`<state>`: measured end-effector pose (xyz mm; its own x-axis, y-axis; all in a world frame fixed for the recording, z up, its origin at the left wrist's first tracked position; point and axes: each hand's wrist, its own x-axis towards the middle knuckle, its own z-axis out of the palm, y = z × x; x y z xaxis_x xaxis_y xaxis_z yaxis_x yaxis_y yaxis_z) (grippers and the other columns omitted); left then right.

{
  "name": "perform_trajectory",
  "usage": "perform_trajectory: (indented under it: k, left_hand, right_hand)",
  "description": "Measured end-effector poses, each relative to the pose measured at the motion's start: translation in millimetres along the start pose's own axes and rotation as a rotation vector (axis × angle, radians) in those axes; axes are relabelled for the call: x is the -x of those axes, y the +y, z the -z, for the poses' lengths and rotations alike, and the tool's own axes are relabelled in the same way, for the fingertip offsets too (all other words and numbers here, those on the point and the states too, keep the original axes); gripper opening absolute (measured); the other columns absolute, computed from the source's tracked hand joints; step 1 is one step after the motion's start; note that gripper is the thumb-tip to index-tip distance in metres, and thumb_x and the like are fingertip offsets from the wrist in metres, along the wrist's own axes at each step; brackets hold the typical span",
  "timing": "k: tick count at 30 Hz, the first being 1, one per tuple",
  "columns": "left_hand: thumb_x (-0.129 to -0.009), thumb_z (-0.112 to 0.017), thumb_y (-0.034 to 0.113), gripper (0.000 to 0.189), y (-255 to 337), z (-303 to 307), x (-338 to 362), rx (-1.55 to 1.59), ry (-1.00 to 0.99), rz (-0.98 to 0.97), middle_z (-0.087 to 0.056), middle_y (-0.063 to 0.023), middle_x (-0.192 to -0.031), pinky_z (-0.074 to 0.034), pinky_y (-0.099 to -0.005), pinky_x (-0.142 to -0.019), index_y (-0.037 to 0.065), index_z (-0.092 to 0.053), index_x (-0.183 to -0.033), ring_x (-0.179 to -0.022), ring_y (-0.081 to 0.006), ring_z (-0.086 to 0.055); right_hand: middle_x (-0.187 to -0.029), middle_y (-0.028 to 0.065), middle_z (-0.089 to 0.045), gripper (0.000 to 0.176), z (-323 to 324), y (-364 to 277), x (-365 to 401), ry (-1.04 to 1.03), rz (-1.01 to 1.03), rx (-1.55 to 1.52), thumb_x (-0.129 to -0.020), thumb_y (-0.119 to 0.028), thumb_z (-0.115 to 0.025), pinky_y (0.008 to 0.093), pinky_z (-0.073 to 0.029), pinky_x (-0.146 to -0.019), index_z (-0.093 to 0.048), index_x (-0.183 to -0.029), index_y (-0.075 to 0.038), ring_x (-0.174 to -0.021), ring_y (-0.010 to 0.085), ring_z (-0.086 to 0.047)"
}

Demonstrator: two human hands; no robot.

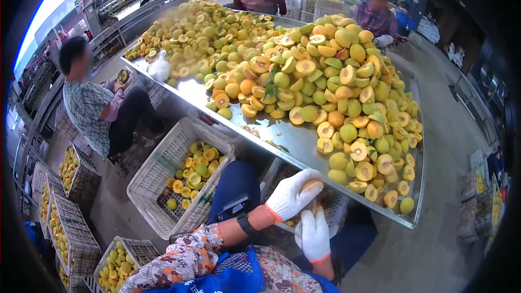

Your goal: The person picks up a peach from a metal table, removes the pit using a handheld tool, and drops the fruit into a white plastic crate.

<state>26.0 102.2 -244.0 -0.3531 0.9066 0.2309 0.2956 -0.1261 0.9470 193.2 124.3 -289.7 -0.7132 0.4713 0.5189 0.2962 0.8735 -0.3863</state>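
Both my hands wear white knit gloves and meet over my lap, just below the front edge of the metal table (255, 140). My left hand (292, 195), with a dark band on its wrist, is closed around an orange-brown peach piece (312, 186). Close under it, my right hand (314, 236) has its fingers bent and pressed together; what they grip is hidden. Beneath the hands a crate (337, 211) shows in part between my knees. A big heap of yellow-green peaches (304, 84), many cut in halves, covers much of the table.
Left of my knee stands a white plastic crate (157, 176) partly filled with peach halves. More filled crates (76, 233) line the lower left. A person (97, 97) sits at left; two others work across the table. A white bag (159, 67) lies on the table's left edge.
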Motion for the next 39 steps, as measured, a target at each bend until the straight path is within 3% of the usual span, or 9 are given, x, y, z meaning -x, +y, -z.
perform_trajectory:
  k: [1, 3, 6, 9, 27, 32, 35, 38, 39]
  left_hand:
    - [-0.101, -0.057, 0.020, 0.026, -3, -1, 0, 0.004, -0.001, 0.000, -0.071, -0.0107, -0.100, -0.054, -0.0330, -0.087, 0.004, -0.063, -0.121, -0.092, -0.0188, -0.068]
    - [-0.101, -0.062, 0.024, 0.025, -15, -3, -2, 0.146, -0.077, 0.170, -0.071, -0.0135, -0.097, -0.055, -0.0335, -0.081, 0.004, -0.064, -0.116, -0.088, -0.0171, -0.069]
    - [-0.101, -0.060, 0.023, 0.023, -22, -8, 5, 0.113, -0.004, 0.037, -0.071, -0.0104, -0.093, -0.055, -0.0320, -0.078, 0.004, -0.065, -0.114, -0.084, -0.0134, -0.067]
    - [-0.103, -0.053, 0.019, 0.023, -13, -6, 5, 0.363, -0.113, 0.293, -0.070, -0.0071, -0.098, -0.053, -0.0304, -0.084, 0.003, -0.065, -0.113, -0.089, -0.0133, -0.065]
    - [-0.106, -0.044, 0.021, 0.027, -39, -3, 12, 0.390, -0.193, 0.259, -0.066, -0.0053, -0.097, -0.050, -0.0282, -0.085, 0.006, -0.065, -0.114, -0.088, -0.0117, -0.061]
    - [-0.106, -0.048, 0.023, 0.025, -43, -8, 15, 0.539, -0.110, 0.198, -0.066, -0.0058, -0.098, -0.052, -0.0295, -0.079, 0.004, -0.062, -0.113, -0.087, -0.0127, -0.062]
    - [-0.107, -0.043, 0.029, 0.033, -60, -12, 10, 0.062, -0.019, -0.143, -0.066, -0.0078, -0.091, -0.052, -0.0288, -0.077, 0.003, -0.062, -0.113, -0.083, -0.0152, -0.064]
    - [-0.108, -0.041, 0.037, 0.043, -43, -2, 15, 0.503, -0.152, 0.249, -0.068, -0.0087, -0.099, -0.054, -0.0309, -0.079, 0.001, -0.064, -0.110, -0.088, -0.0162, -0.065]
    - [-0.108, -0.043, 0.038, 0.043, -53, 4, 10, 0.462, -0.239, 0.215, -0.068, -0.0086, -0.099, -0.054, -0.0309, -0.080, 0.001, -0.065, -0.110, -0.090, -0.0158, -0.066]
  right_hand:
    - [-0.109, 0.0280, -0.053, 0.042, -4, 5, 8, -0.002, -0.001, 0.003, -0.078, -0.003, -0.071, 0.0443, -0.054, -0.062, -0.059, -0.118, -0.003, -0.075, 0.0408, -0.064]
    - [-0.093, 0.0176, -0.056, 0.032, -16, 17, 26, -0.206, -0.871, -1.031, -0.088, -0.009, -0.069, 0.0349, -0.049, -0.052, -0.055, -0.116, -0.007, -0.062, 0.0265, -0.059]
    - [-0.075, 0.0041, -0.049, 0.018, 26, -22, -9, -0.184, -1.159, -1.497, -0.101, -0.021, -0.061, 0.0260, -0.037, -0.044, -0.049, -0.113, -0.013, -0.052, 0.0123, -0.047]
    - [-0.066, -0.0037, -0.040, 0.014, 26, -29, -6, -0.214, -1.100, -1.478, -0.108, -0.029, -0.051, 0.0223, -0.027, -0.042, -0.044, -0.108, -0.017, -0.048, 0.0069, -0.037]
    - [-0.061, -0.0022, -0.036, 0.027, 26, -13, -3, -0.454, -1.175, -1.864, -0.109, -0.041, -0.044, 0.0261, -0.023, -0.041, -0.054, -0.102, -0.017, -0.041, 0.0083, -0.027]
    - [-0.059, -0.0032, -0.037, 0.029, 22, -17, -8, -0.451, -1.148, -1.982, -0.109, -0.042, -0.045, 0.0251, -0.024, -0.040, -0.054, -0.102, -0.015, -0.039, 0.0069, -0.028]
    - [-0.059, -0.0035, -0.039, 0.028, 7, -18, -1, -0.379, -1.109, -1.823, -0.108, -0.041, -0.047, 0.0246, -0.024, -0.038, -0.054, -0.100, -0.015, -0.038, 0.0073, -0.030]
    - [-0.059, -0.0047, -0.037, 0.029, 12, -20, -2, -0.415, -1.126, -1.907, -0.109, -0.040, -0.046, 0.0251, -0.024, -0.039, -0.056, -0.102, -0.014, -0.039, 0.0066, -0.029]
    - [-0.059, -0.0050, -0.036, 0.030, 11, -14, 0, -0.468, -1.127, -1.974, -0.109, -0.041, -0.045, 0.0250, -0.024, -0.039, -0.056, -0.104, -0.013, -0.039, 0.0063, -0.028]
